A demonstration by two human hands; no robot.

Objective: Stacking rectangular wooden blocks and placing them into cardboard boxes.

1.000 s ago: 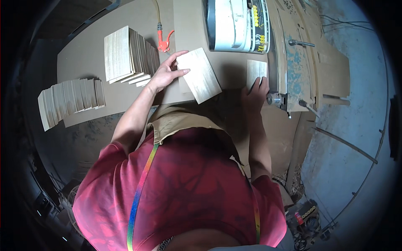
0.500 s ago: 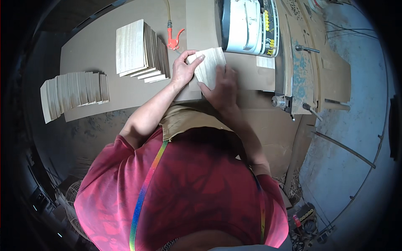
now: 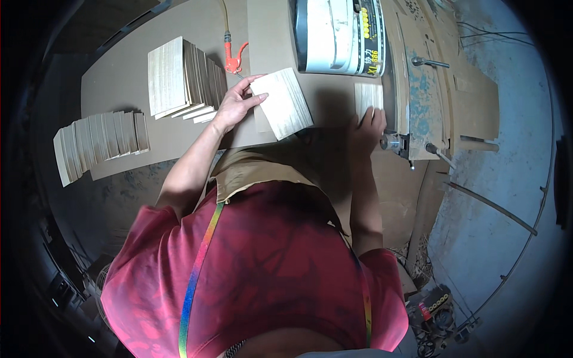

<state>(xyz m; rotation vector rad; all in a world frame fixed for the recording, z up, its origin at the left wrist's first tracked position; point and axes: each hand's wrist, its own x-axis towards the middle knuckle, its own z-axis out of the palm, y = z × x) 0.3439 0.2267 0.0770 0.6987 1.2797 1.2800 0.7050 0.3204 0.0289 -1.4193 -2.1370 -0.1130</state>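
Note:
My left hand [image 3: 234, 107] grips a pale square wooden board [image 3: 282, 102] by its left edge, thumb on top and fingers beneath. The board is tilted over the front edge of the worktable, and thin layered lines run along its right side. Off to the right, my right hand [image 3: 367, 130] has its fingers curled onto the near end of a second pale wooden board [image 3: 368, 95]. That board lies on the table just in front of a white bucket [image 3: 337, 39]. Shadow dims part of the right hand.
A leaning stack of wooden boards [image 3: 168, 76] stands left of my left hand, with a row of boards [image 3: 101, 140] farther left. A red air blow gun [image 3: 233, 58] on a hose lies behind. Metal clamp handles [image 3: 431, 62] project from the bench at right.
My right hand has left the board in my left hand and moved right to the board by the bucket. The left hand still holds its board, now turned and more fully exposed.

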